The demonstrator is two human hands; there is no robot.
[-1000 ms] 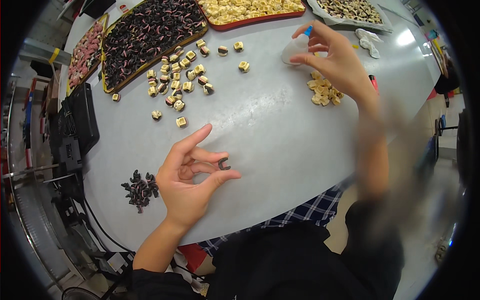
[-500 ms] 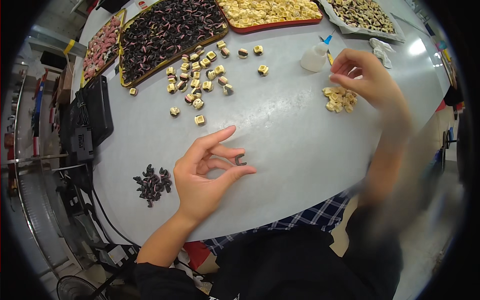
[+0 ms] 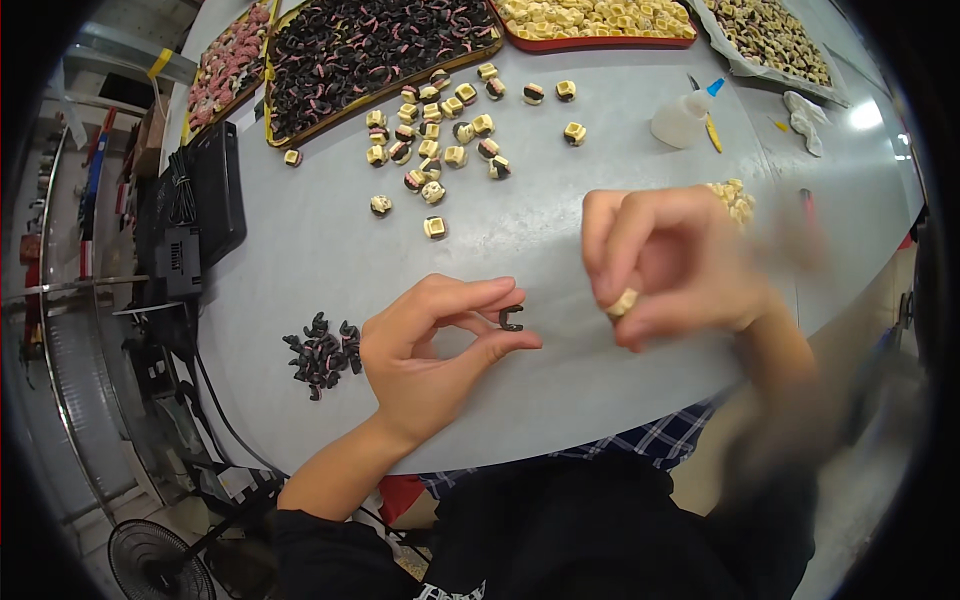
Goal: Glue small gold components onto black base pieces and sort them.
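Observation:
Between the thumb and fingers of my left hand sits a small black C-shaped piece, its opening facing right. My right hand, blurred by motion, pinches a small cream-coloured piece just to the right of it; the two pieces are apart. Left of my left hand lies a small heap of black curved pieces. A pile of cream pieces is partly hidden behind my right hand. Farther back, several joined cream-and-black pieces are scattered on the grey table.
Along the far edge stand a tray of black-and-pink pieces, a red tray of cream pieces and a lined tray of mixed pieces. A white squeeze bottle with a blue tip stands before them. A black device lies left.
My right hand has come from the cream pile toward my left hand, carrying a cream piece. My left hand keeps its hold on the black piece. The view has shifted slightly.

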